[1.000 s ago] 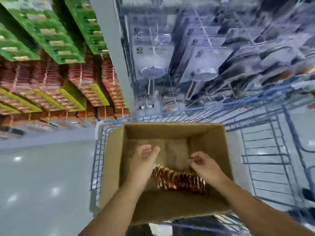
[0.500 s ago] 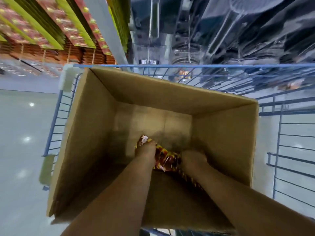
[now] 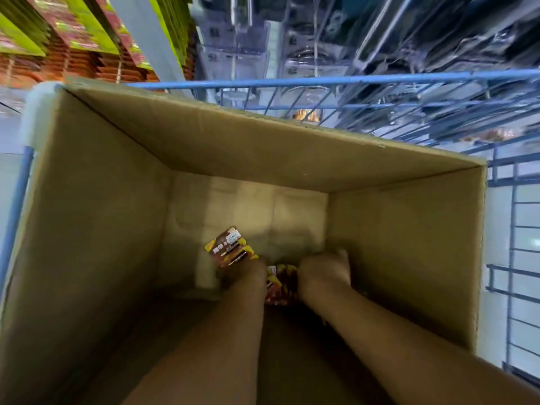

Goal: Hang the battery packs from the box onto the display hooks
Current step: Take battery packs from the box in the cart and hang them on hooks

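Two hands reach deep into the cardboard box [image 3: 263, 147]: the left hand [image 3: 248, 273] holds up a battery pack [image 3: 229, 247] at ten o'clock; the right hand [image 3: 324, 271] hides its fingers among more packs [image 3: 280, 283]. Lifting by the top edge should keep hang-holes ready.

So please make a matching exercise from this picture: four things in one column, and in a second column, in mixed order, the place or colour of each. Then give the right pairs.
Things:
1. cardboard box
2. battery packs
3. cart rail
4. green and red packages

Places or colours:
A. blue, just behind the far wall of the box
B. upper left, on the store display
C. brown, open at the top, both arms reach into it
D. at the bottom of the box, by the hands

Pairs: 1-C, 2-D, 3-A, 4-B
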A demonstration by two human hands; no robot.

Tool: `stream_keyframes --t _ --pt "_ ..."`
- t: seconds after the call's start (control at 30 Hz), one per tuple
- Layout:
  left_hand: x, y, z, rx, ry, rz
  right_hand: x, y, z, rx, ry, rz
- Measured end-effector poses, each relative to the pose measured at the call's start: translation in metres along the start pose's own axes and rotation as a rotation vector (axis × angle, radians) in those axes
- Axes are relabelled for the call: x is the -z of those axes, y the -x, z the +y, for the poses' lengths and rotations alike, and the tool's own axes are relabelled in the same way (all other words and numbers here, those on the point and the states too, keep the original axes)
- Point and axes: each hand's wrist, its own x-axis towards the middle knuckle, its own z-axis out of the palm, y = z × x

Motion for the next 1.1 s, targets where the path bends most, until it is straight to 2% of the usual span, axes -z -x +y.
stream_keyframes --t 0.1,0.17,0.23,0.37,0.53,0.67,0.83,1.1 --pt "0.033 0.061 0.016 -0.07 0.072 0.118 0.009 0.005 0.015 -0.026 -0.223 -0.084" --pt "0.045 0.068 0.021 -0.182 -0.053 0.21 0.017 0.01 0.033 -0.035 -0.392 -0.1" --pt "0.053 0.083 0.027 -0.272 -0.092 0.169 0.023 0.018 0.051 -0.019 -0.628 -0.072" --pt "0.08 0.126 0.038 -0.478 -0.098 0.124 0.029 0.042 0.071 -0.012 -1.309 -0.105" --pt "0.128 0.212 0.051 -0.47 0.035 -0.076 0.035 0.09 0.076 0.14 -1.712 -0.114" --pt "0.166 0.275 0.042 -0.582 0.112 -0.211 0.038 0.131 0.076 0.293 -1.875 -0.174" --pt "0.203 0.339 0.023 -0.714 0.087 -0.277 0.06 0.182 0.08 0.442 -1.887 -0.09" --pt "0.25 0.413 0.028 -0.875 0.289 -0.188 0.141 0.269 0.076 0.662 -1.961 0.129"
